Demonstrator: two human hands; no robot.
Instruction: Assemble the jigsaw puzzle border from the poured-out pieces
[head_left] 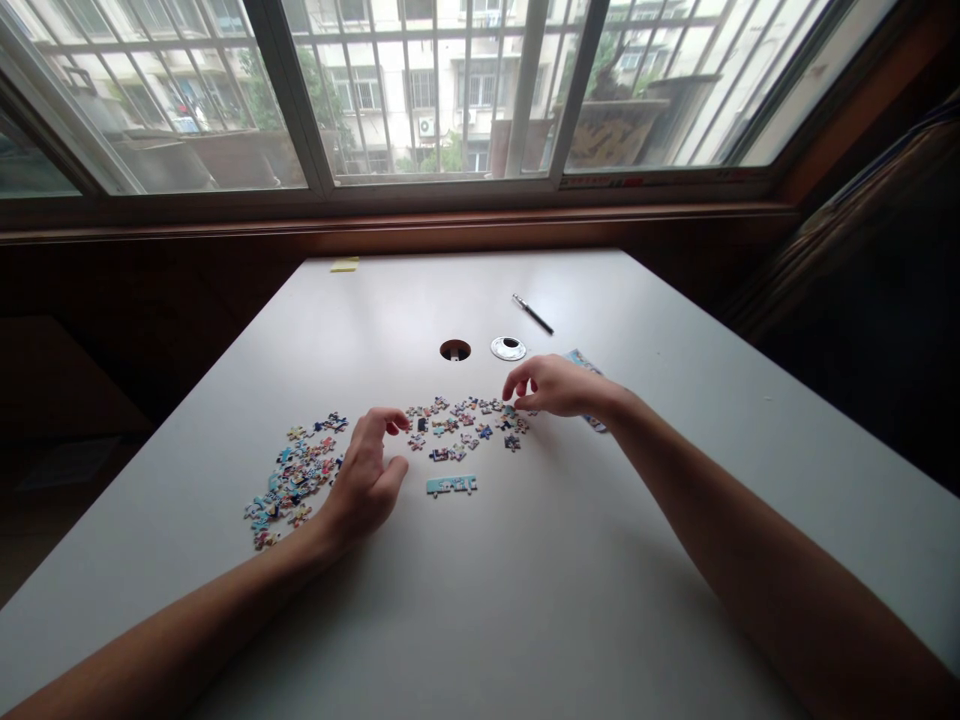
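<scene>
Loose jigsaw puzzle pieces (pixel 450 425) are spread over the middle of the white table. A denser heap of puzzle pieces (pixel 296 480) lies to the left, partly behind my left wrist. My left hand (pixel 371 465) is between the two groups, fingers curled but apart, with nothing seen in it. At the right end of the spread, my right hand (pixel 551 385) hovers with bent, parted fingers close above some pieces. Nearer to me lies a short joined strip of light-blue pieces (pixel 451 485). A colourful printed sheet (pixel 585 362) is partly hidden behind my right hand.
A black pen (pixel 534 314) lies farther back on the table (pixel 525 620). In front of it are a round cable hole (pixel 454 350) and its silver cover (pixel 508 348). A yellow sticky note (pixel 345 265) is at the far left edge. Barred windows (pixel 420 100) stand beyond.
</scene>
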